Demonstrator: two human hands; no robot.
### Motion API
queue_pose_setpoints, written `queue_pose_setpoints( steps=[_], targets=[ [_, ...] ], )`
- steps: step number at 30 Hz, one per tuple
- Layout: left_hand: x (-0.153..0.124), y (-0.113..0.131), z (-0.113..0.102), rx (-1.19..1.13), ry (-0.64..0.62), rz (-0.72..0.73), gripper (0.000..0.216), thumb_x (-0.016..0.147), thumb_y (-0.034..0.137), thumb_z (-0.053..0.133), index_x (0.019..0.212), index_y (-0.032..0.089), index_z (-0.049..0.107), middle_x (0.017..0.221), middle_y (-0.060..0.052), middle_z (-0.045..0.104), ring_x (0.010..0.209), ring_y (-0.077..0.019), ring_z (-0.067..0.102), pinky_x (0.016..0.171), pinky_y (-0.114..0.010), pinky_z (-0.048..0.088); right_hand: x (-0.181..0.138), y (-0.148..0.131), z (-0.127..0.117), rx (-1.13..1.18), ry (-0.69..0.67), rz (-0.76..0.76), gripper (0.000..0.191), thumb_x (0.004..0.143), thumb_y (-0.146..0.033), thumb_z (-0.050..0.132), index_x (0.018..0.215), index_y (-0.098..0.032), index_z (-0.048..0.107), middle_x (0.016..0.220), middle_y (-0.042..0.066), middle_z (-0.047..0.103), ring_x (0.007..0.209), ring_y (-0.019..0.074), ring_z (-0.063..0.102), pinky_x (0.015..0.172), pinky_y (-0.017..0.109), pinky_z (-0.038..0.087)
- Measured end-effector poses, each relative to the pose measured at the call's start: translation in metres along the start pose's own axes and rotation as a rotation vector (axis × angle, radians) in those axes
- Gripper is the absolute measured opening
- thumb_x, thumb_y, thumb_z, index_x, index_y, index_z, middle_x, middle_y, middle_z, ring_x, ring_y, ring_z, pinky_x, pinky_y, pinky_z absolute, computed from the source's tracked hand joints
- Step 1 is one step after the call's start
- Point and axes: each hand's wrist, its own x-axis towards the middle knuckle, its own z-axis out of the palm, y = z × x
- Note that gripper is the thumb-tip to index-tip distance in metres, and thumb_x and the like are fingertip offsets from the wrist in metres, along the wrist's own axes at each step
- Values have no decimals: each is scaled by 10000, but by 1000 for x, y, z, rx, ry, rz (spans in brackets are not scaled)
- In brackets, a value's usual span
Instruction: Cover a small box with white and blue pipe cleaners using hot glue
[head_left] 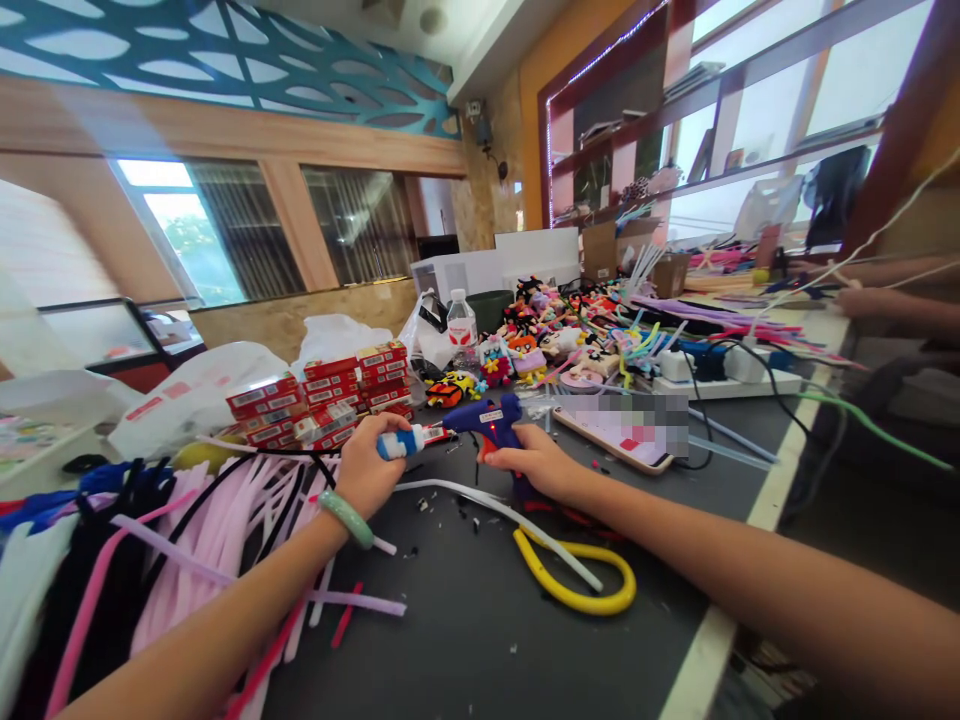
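Note:
My right hand [531,464] is wrapped round the handle of a blue hot glue gun [491,422] whose red light is on; its nozzle points left. My left hand [367,462], with a green bangle on the wrist, is closed on a small blue and white piece [401,441] held right at the nozzle tip. Both hands hover just above the dark table [465,640]. A white pipe cleaner [510,520] and a bent yellow one [577,585] lie below the hands.
A heap of pink, black and white pipe cleaners [172,540] fills the left. Red boxes [322,405], a water bottle [462,330], a phone [619,435], a power strip [720,375] and small craft figures [555,335] lie behind. Another person's arm [892,300] rests at far right.

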Motion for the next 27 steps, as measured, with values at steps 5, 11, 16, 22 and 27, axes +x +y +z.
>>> queue_pose_setpoints(
  steps=[5,11,16,22,27],
  targets=[
    [2,-4,0,0,9,-33,305,490,56,506,731,221,593,828,-17,626,806,-230,580,798,-341,440,1,2,0,-1,10,5,222,645,-381,651,664,-169,592,573,-36,524,566,125,441,539,247,332],
    [1,-5,0,-40,6,-75,317,479,41,518,730,218,594,830,-7,618,825,-225,579,814,-343,443,0,-1,2,-70,50,-1,214,634,-387,621,622,-183,556,544,-51,471,538,117,407,519,250,313],
    [1,-8,2,-81,19,-116,332,506,31,569,790,204,572,836,-6,599,855,-221,583,823,-353,441,0,-6,-5,-204,131,-18,209,674,-373,589,587,-195,523,523,-46,453,529,124,404,514,264,295],
    [3,-13,7,-180,99,-171,432,540,106,694,905,208,485,860,15,539,864,-188,549,818,-338,438,5,-5,-21,-474,140,11,232,758,-320,641,605,-181,538,546,-48,493,544,129,473,540,274,359],
    [2,-17,10,-263,150,-218,429,565,133,721,901,207,465,862,21,516,868,-171,543,817,-333,441,14,6,-28,-711,75,101,208,901,-337,590,977,-146,619,947,28,646,802,159,627,723,351,522]
  ],
)
